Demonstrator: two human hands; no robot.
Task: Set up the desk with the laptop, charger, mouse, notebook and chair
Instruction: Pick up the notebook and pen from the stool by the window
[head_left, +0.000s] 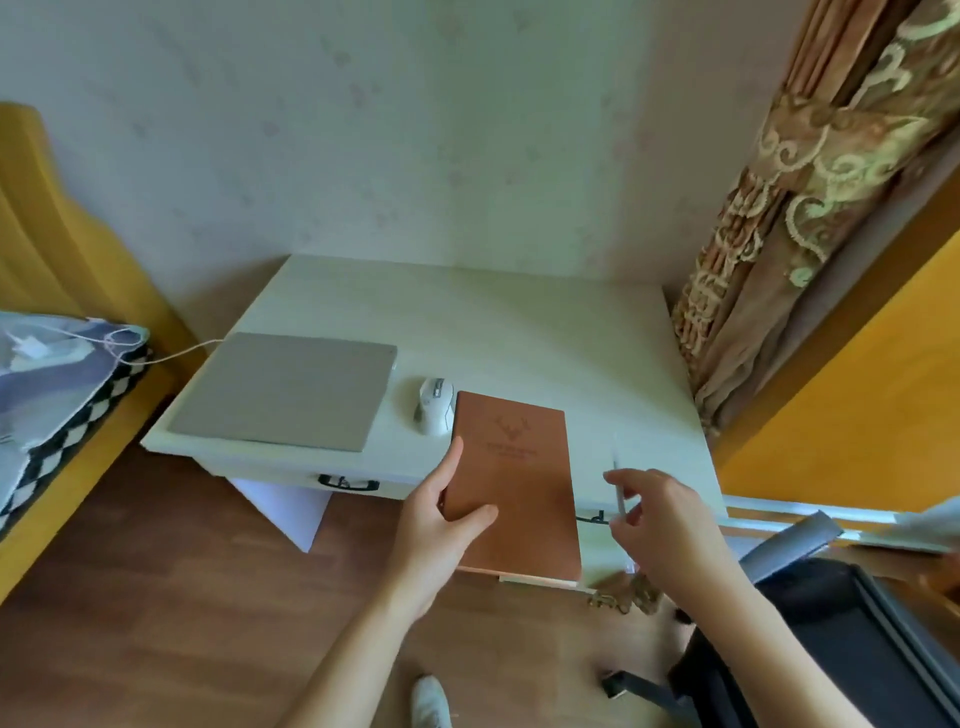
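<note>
From the head camera, a brown notebook (514, 483) with a leather-like cover, stamped with a faint deer-head emblem and a few lines of small unreadable lettering, is held over the front edge of the white table (519, 332). Its far end reaches over the tabletop beside the mouse, while its near end juts out past the drawer front; pale page edges show along its near end. The left hand (441, 525) grips the notebook's left edge, thumb lying across the cover and fingers curled beneath. The right hand (660, 519) is just right of the notebook, not touching it, its fingers loosely pinched on a thin white pen (619, 491) that stands nearly upright. A white computer mouse (434, 405) rests on the table just beyond the notebook's far left corner. Left of the mouse lies a closed silver-grey laptop (285, 389), flat near the table's left edge, with a white charger cable (171, 356) running from its far left corner toward a patterned pillow (57, 374) on the yellow bed. A black-and-grey chair (841, 618) stands at lower right on the wooden floor (182, 597).
</note>
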